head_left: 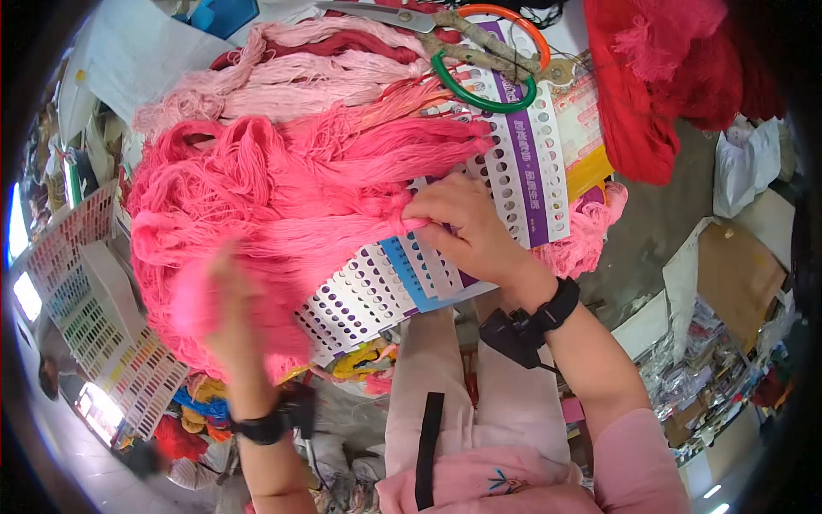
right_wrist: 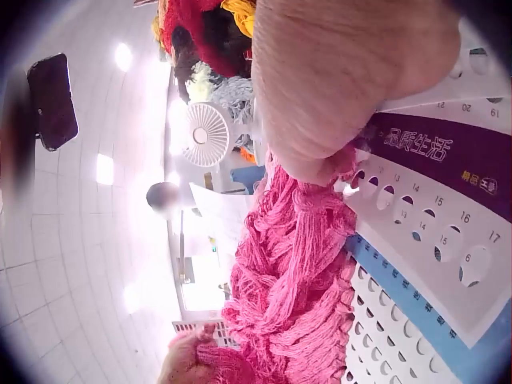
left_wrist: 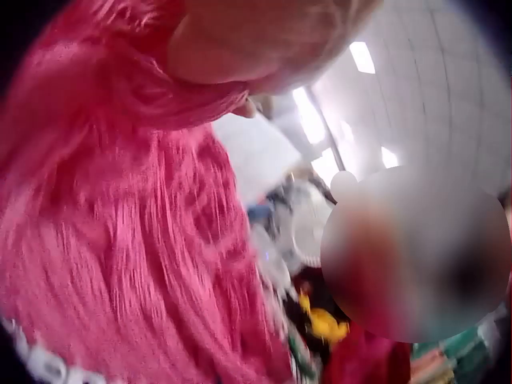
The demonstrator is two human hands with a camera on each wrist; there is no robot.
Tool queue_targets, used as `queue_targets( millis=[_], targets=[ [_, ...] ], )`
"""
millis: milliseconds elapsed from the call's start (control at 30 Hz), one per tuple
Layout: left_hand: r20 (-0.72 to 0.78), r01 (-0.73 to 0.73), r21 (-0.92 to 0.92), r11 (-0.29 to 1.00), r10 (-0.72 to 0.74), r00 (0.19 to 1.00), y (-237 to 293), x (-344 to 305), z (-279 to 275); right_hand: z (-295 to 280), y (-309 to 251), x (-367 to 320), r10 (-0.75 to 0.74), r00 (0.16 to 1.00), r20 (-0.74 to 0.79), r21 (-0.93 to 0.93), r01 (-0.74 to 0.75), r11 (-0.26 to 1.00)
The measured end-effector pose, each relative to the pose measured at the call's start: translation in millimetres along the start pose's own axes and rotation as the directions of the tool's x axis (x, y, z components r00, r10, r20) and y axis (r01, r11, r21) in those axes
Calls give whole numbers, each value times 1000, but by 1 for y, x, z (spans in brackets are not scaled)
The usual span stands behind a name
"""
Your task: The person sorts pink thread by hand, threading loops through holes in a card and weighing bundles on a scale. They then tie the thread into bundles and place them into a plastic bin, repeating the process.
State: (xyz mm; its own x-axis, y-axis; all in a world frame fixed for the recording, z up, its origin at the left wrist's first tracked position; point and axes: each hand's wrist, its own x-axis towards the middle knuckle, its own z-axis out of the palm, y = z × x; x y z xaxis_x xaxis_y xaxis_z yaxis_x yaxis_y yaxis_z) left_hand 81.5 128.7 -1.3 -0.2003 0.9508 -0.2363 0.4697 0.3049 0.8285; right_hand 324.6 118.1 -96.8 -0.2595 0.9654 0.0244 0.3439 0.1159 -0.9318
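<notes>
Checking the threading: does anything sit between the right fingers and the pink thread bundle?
Nothing visible does. The right hand pinches the hot-pink thread bundle directly, at the edge of the white punched card with a purple stripe. The blurred left hand is among the same threads.

The head camera looks steeply down from above, taking in the whole heap of pink yarn (head_left: 257,206), the punched cards (head_left: 514,163), the left hand (head_left: 231,308) and the right hand (head_left: 467,231). The left wrist camera sits tight under its hand, nearly buried in yarn, facing out toward the ceiling lights (left_wrist: 362,56) (much is blurred by closeness). The right wrist camera peers from beneath its hand, along the cards' edge, toward the left hand. All three share the yarn; the head and right wrist views share the cards
</notes>
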Motion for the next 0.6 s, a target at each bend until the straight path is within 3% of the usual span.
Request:
queue_targets(
  millis=[33,67,100,133,200,267,333,367,400,433,500,567,600],
  targets=[
    [149,202,-19,979,-197,969,22,-12,37,0,1,2,-36,999,-33,47,37,998],
    [268,159,48,986,-166,949,18,-16,61,0,2,3,-68,995,-68,94,74,993],
    [318,123,-32,992,-107,942,3,-19,83,0,1,2,-69,996,-56,91,74,993],
    [364,88,-116,989,-41,931,-9,-19,98,-2,-1,1,49,998,-50,228,-36,973],
    [407,171,-89,981,-121,905,-14,-7,106,-4,-3,-2,281,960,6,480,-250,841],
    [448,251,-45,967,-205,870,-16,-1,104,-1,-3,-4,304,952,-42,481,-248,841],
    [368,452,58,890,-440,819,-5,6,95,3,-5,0,314,945,-96,488,-230,842],
    [359,422,47,906,-409,839,-1,9,81,3,-7,2,208,971,-122,273,-169,947],
    [376,548,7,836,-510,774,2,12,60,3,-8,4,100,987,-125,40,-95,995],
    [401,664,-29,747,-600,693,4,13,37,3,-9,6,75,995,-65,-78,-80,994],
    [271,725,-177,666,-675,686,7,13,-18,8,-10,5,110,992,-67,-146,-119,982],
    [258,739,-139,659,-696,670,8,19,-87,12,-11,5,140,987,-79,-196,-153,969],
    [256,733,-141,665,-691,676,21,21,-89,16,-12,5,132,988,-83,-196,-146,970]
  ],
)
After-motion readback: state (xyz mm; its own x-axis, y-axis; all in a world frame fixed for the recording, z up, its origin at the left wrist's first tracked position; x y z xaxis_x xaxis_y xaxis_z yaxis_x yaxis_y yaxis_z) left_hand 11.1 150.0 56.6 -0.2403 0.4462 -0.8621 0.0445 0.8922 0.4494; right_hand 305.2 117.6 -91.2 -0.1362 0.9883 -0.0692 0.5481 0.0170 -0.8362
